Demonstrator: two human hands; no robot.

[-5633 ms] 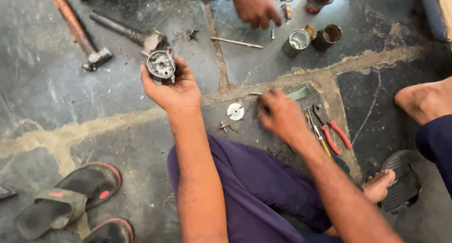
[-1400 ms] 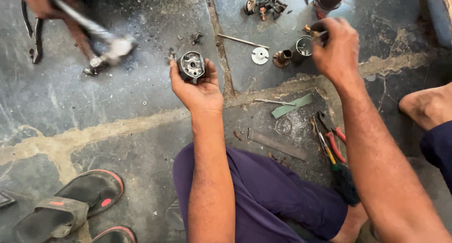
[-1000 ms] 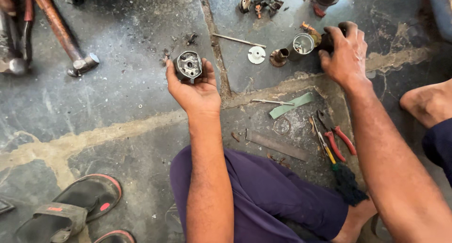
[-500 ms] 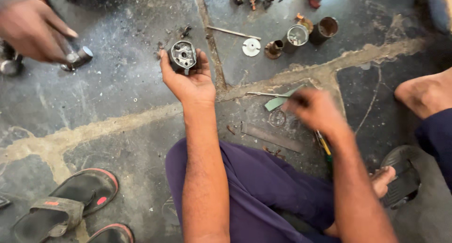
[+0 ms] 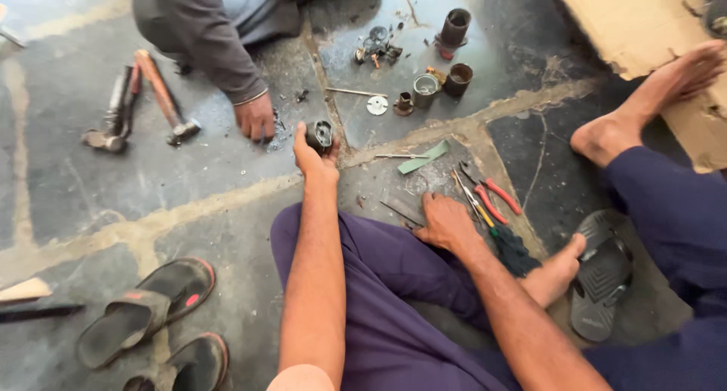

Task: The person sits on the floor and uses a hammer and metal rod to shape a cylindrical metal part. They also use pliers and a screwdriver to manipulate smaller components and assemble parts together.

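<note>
The stone floor (image 5: 189, 171) carries everything. Far to the left of the person's fingers, a pair of black sandals (image 5: 151, 315) lies near the knee. Beyond the left hand, another person's hand (image 5: 256, 118) rests on the floor beside a hammer (image 5: 163, 96). The left hand (image 5: 316, 160) is raised, its fingers closed round a small round metal housing (image 5: 319, 135). The right hand (image 5: 447, 223) rests palm down, fingers spread on the floor, holding nothing, with red-handled pliers (image 5: 492, 194) just right of them. Small metal cups (image 5: 443, 81) stand well beyond.

I see a floor-level repair workshop: hammers (image 5: 163, 96), pliers (image 5: 492, 198) and greasy metal parts (image 5: 424, 88) strewn over stained concrete floor (image 5: 91, 186) (sandals (image 5: 144, 311) nearby).
</note>
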